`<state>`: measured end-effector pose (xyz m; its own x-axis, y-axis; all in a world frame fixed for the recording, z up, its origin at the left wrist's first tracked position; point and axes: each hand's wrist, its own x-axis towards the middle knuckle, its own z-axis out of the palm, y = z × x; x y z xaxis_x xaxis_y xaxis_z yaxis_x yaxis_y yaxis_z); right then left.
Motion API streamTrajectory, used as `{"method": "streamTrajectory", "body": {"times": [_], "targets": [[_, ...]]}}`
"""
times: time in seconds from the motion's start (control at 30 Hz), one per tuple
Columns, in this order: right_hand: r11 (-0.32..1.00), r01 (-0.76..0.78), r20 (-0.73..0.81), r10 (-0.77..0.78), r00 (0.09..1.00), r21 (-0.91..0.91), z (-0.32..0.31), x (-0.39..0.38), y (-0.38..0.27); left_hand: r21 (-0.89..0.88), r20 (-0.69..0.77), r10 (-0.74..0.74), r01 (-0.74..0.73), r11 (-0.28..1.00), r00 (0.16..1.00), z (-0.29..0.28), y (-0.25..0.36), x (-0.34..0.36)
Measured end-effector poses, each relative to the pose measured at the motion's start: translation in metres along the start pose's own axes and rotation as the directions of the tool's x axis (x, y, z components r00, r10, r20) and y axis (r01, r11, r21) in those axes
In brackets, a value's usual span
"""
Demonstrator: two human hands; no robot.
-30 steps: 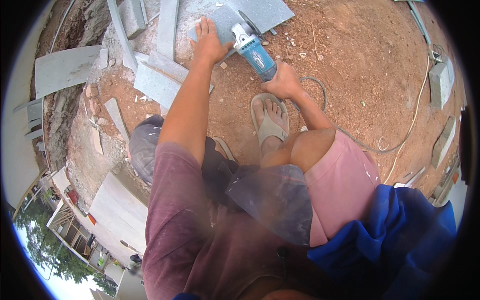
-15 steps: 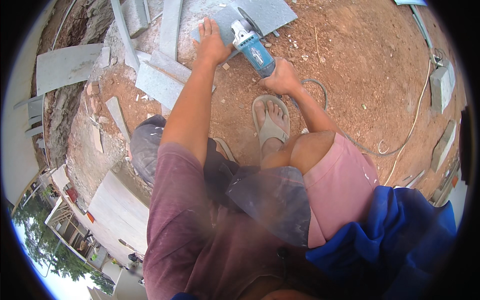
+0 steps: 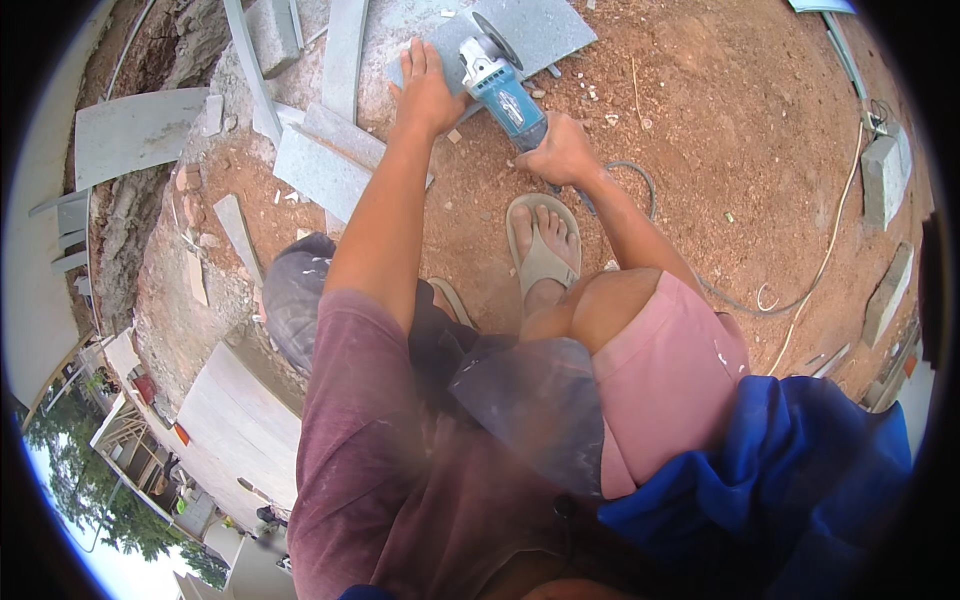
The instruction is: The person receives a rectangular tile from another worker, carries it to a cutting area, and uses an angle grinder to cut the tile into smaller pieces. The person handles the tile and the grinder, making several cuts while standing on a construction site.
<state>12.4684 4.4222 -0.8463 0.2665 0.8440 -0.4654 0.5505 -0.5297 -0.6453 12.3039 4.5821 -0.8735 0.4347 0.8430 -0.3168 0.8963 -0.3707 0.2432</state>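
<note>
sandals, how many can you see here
2: the right sandal, on the soil below the grinder in the picture, and the left sandal, mostly hidden by dark clothing.

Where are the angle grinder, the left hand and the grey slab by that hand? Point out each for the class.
Angle grinder (image 3: 511, 104), head view: on its teal body.
Left hand (image 3: 427, 95), head view: on its back.
Grey slab (image 3: 550, 32), head view: on its bare upper face.

Grinder (image 3: 512, 105) right of left hand (image 3: 427, 98)
</note>
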Motion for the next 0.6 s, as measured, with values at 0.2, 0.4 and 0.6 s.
{"method": "streamTrajectory", "body": {"times": [0.2,0.4,0.6], "targets": [[1.0,-0.021,0.065,0.021,0.998,-0.003,-0.006,0.005,-0.008,-0.02,-0.012,0.008,-0.008,1.0,1.0,0.001,0.0,-0.002],[1.0,-0.015,0.047,0.016,0.999,-0.007,-0.003,0.011,-0.012,-0.075,-0.044,0.04,-0.043,0.996,0.998,0.006,-0.007,-0.002],[0.999,-0.028,0.043,0.029,0.999,-0.021,-0.004,0.017,-0.015,-0.07,-0.043,0.029,-0.032,0.997,0.999,0.005,-0.002,-0.005]]}}
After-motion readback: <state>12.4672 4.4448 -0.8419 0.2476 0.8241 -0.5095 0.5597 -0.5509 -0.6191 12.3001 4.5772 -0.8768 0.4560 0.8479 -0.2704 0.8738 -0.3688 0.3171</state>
